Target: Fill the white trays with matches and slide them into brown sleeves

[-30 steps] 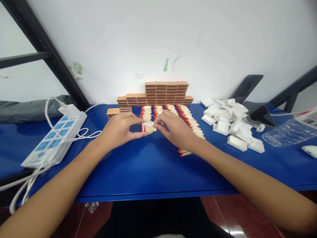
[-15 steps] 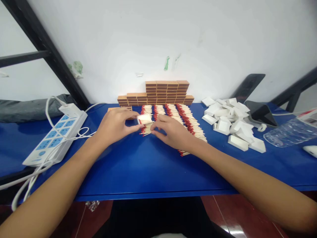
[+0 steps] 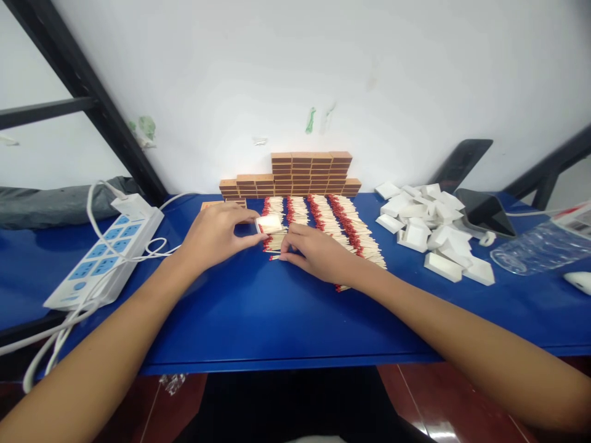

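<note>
My left hand [image 3: 222,235] grips a small white matchbox tray [image 3: 268,223] by its left end, thumb below and fingers above. Some matches show inside the tray. Just right of and below it, my right hand [image 3: 314,249] is closed in a pinch on a matchstick [image 3: 275,257], whose red head points left. Rows of red-headed matches [image 3: 323,215] lie on the blue table, partly hidden behind the tray and my right hand.
Brown matchboxes [image 3: 311,175] are stacked against the wall. A heap of white trays [image 3: 415,215] lies at right, near a dark phone-like slab [image 3: 464,163] and a clear plastic bottle [image 3: 540,246]. A white power strip [image 3: 108,255] with cables lies at left.
My right hand has lowered slightly, and a single matchstick now shows at its fingertips, near the table. My left hand still holds the tray in nearly the same place.
</note>
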A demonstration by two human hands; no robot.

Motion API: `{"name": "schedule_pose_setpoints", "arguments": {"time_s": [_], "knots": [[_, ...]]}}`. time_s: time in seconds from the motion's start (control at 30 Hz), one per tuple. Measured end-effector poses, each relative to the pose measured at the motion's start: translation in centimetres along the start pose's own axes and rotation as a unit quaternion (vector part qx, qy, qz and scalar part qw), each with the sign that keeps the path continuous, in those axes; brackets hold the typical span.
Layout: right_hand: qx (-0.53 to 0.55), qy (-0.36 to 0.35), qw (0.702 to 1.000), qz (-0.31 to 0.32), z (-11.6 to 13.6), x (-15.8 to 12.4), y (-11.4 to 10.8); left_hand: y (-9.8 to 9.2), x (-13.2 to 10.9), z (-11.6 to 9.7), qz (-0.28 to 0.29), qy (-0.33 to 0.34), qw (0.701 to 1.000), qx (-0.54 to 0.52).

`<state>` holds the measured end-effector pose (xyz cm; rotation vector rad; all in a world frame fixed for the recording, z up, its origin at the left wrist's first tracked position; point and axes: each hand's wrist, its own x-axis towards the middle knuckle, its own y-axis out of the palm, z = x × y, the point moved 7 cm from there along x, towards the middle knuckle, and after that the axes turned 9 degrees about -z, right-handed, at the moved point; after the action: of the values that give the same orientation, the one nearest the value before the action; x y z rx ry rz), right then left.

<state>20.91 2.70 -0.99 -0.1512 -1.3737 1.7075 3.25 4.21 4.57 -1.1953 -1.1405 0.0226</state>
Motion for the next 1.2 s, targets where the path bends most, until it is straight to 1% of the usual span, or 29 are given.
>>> {"name": "schedule_pose_setpoints", "arguments": {"time_s": [0.13, 0.23, 0.3, 0.43, 0.5, 0.6, 0.7, 0.83, 0.93, 1.03, 1.13, 1.2], "knots": [[0.001, 0.016, 1.0, 0.026, 0.3, -0.2, 0.1, 0.2, -0.2, 0.1, 0.002, 0.014, 1.0, -0.006], [0.024, 0.005, 0.999, 0.033, 0.7, -0.3, -0.4, 0.4, -0.2, 0.1, 0.011, 0.018, 1.0, -0.004], [0.041, 0.001, 0.999, 0.011, 0.7, -0.2, -1.1, 0.5, -0.2, -0.2, 0.01, 0.021, 1.0, -0.005], [0.023, 0.007, 0.995, -0.095, 0.0, 0.2, -3.2, 0.7, -0.3, -1.3, 0.011, 0.018, 0.999, -0.041], [0.007, 0.011, 0.992, -0.124, -0.2, 0.3, -3.6, 0.9, -0.4, -1.9, 0.011, 0.018, 0.997, -0.07], [-0.002, 0.003, 0.992, -0.126, -0.2, 0.4, -3.4, 1.0, -0.5, -2.6, 0.004, 0.029, 0.995, -0.097], [-0.003, -0.009, 0.991, -0.132, -0.1, 0.3, -3.2, 1.0, -0.6, -2.8, 0.006, 0.028, 0.994, -0.103], [0.002, -0.021, 0.988, -0.155, 0.0, 0.3, -3.8, 1.0, -0.5, -2.2, 0.011, 0.008, 0.996, -0.092], [0.006, -0.015, 0.985, -0.174, -0.2, 0.2, -4.2, 0.7, -0.3, -1.5, 0.005, -0.011, 0.998, -0.059], [0.021, -0.003, 0.987, -0.161, -0.4, 0.2, -3.7, 0.1, 0.0, -0.7, -0.009, -0.033, 0.999, -0.031], [0.021, -0.001, 0.994, -0.109, -0.3, 0.3, -2.1, -0.4, 0.2, -0.3, -0.019, -0.043, 0.998, -0.038], [0.007, 0.003, 0.997, -0.078, -0.2, 0.2, -1.1, -0.3, 0.3, -0.2, -0.016, -0.045, 0.998, -0.042]]}}
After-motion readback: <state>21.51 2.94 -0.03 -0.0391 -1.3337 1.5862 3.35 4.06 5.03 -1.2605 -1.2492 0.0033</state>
